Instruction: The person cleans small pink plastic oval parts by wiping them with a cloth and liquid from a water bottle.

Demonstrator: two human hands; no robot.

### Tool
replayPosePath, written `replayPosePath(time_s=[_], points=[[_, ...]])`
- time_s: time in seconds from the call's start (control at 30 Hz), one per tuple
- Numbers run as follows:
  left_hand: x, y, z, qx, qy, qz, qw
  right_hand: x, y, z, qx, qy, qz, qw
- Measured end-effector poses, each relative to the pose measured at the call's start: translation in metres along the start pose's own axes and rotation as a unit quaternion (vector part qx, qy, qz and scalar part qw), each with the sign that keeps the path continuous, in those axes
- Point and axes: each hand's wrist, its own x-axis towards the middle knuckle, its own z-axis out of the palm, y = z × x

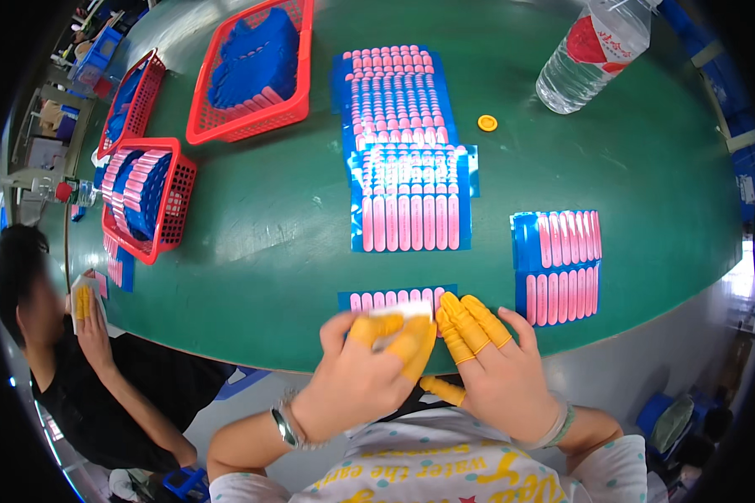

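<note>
- Left hand (362, 377): bent fingers in yellow finger covers pinch a folded white pad (417, 310) against the near sheet, seemingly to spread pressure over its surface.
- Right hand (505, 381): fingers lie side by side, their tips at the sheet's right end, with the thumb apart; the grip pinches nothing visible, and the fingertips probably steady that end.
- Near sheet (380, 298): blue with pink strips, it lies close to the bench (268, 277) edge, partly hidden beneath the hands, presumably for easy reach.
- Central sheets (407, 222): these overlap in a column beyond the hands, an arrangement that likely saves room while leaving each end accessible.
- Right-hand sheets (558, 295): they lie flat beside the right hand, apart from the column, perhaps as a separate group.
- Large red basket (249, 126): its walls keep a pile of blue sheets (260, 60) together, well beyond the work.
</note>
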Motion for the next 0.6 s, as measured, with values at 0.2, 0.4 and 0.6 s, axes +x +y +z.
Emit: replayPosePath(time_s=[0.2,0.4,0.6], points=[[-0.009,0.004,0.001,-0.008,-0.008,-0.007,1.0,0.0,0.0,0.0,0.002,-0.007,-0.001,1.0],[0.025,-0.016,0.005,0.054,0.036,0.018,0.998,-0.002,-0.002,0.002,-0.01,0.001,0.002,1.0],[-0.013,0.021,0.003,0.021,0.0,-0.017,1.0,-0.004,0.002,0.008,0.011,-0.014,-0.007,1.0]])
